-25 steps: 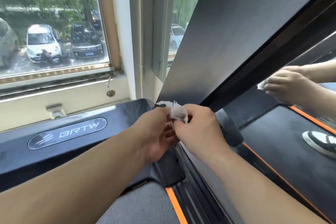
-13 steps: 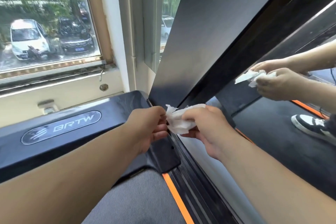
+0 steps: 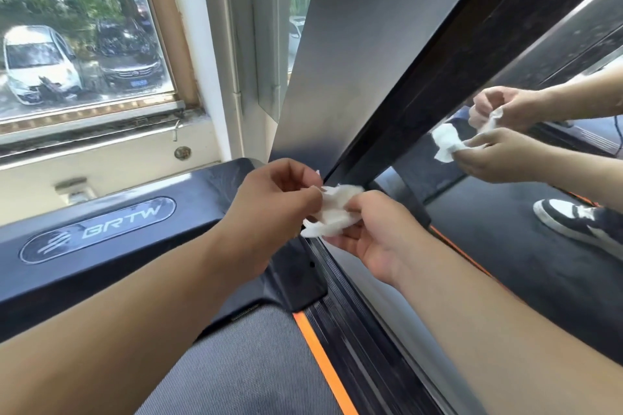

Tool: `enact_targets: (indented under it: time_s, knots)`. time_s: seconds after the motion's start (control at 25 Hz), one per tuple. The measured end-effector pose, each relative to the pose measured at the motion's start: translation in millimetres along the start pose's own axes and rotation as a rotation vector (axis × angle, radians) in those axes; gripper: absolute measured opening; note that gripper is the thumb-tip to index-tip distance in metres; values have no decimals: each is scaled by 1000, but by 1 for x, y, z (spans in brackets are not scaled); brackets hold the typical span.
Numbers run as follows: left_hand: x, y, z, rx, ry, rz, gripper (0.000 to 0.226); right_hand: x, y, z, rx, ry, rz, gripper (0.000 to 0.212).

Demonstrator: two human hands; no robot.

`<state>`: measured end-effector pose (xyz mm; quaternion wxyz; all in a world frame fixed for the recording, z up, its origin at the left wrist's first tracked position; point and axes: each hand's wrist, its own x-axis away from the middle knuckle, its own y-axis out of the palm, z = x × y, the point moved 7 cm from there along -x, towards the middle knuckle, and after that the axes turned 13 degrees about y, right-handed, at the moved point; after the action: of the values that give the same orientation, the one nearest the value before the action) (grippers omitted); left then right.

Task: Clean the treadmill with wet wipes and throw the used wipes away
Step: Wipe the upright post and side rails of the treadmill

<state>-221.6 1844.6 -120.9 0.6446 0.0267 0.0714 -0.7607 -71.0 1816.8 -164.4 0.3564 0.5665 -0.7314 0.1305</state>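
A crumpled white wet wipe (image 3: pixel 333 210) hangs between both my hands, just above the treadmill's right side rail (image 3: pixel 340 283). My left hand (image 3: pixel 269 209) pinches its left edge with thumb and fingers. My right hand (image 3: pixel 374 232) grips its right side from below. The treadmill's black motor cover (image 3: pixel 111 239) with a BRTW badge lies to the left. The grey belt (image 3: pixel 242 367) with an orange strip (image 3: pixel 323 364) runs along the bottom. The dark slanted upright (image 3: pixel 357 61) rises right behind the wipe.
A mirror (image 3: pixel 526 219) on the right reflects my hands, the wipe and a black-and-white shoe. A window (image 3: pixel 84 44) with a sill is at the back left, parked cars outside. A white wall column (image 3: pixel 215 50) stands beside the upright.
The wipe has been pulled wider between my hands, from a small wad to a spread, crumpled sheet. My hands stay in front of the upright's base while my view has shifted slightly.
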Motion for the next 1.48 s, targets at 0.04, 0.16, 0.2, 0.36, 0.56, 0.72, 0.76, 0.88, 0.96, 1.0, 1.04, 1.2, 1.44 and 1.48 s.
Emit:
enact_targets:
  time_s: [0.04, 0.16, 0.2, 0.36, 0.56, 0.72, 0.76, 0.88, 0.96, 1.0, 1.04, 1.2, 1.44, 1.48]
  knots:
    - [0, 4, 1, 43, -39, -28, 18, 0, 0, 1, -2, 5, -37, 34]
    - [-1, 2, -2, 11, -90, -3, 13, 5, 5, -2, -56, 9, -190, 38]
    - [-3, -1, -4, -33, -72, 15, 8, 6, 7, -4, -80, 24, -256, 44]
    - [-9, -9, -9, -47, 17, 67, 17, 16, 19, -6, -57, 36, -411, 60]
    - [-11, -24, -19, -125, -19, 141, 19, 1, 6, -4, 8, -86, -123, 27]
    - [3, -36, -23, -203, -81, 226, 23, 14, 5, -20, 352, -390, 235, 7]
    - [7, -19, -24, -9, -143, 134, 31, 23, 14, -28, 535, -534, 312, 17]
    - [12, 25, -16, 560, -356, -17, 50, 37, 50, -34, 959, -877, 299, 29]
    - [3, 27, -21, 690, -416, 39, 43, 40, 62, -34, 1144, -957, 240, 14]
    - [-1, 24, -28, 694, -435, 90, 36, 41, 65, -32, 1233, -975, 177, 20]
    - [-3, 21, -35, 699, -454, 140, 31, 41, 66, -31, 1270, -977, 80, 23]
    - [-3, 16, -61, 753, -505, 271, 24, 61, 47, -57, 1091, -780, 29, 19]
    - [-27, -14, 13, 285, -131, 439, 16, 117, 9, -123, 488, -961, 511, 55]
    - [-35, -9, 49, 202, 23, 440, 21, 114, -8, -138, 438, -990, 561, 54]
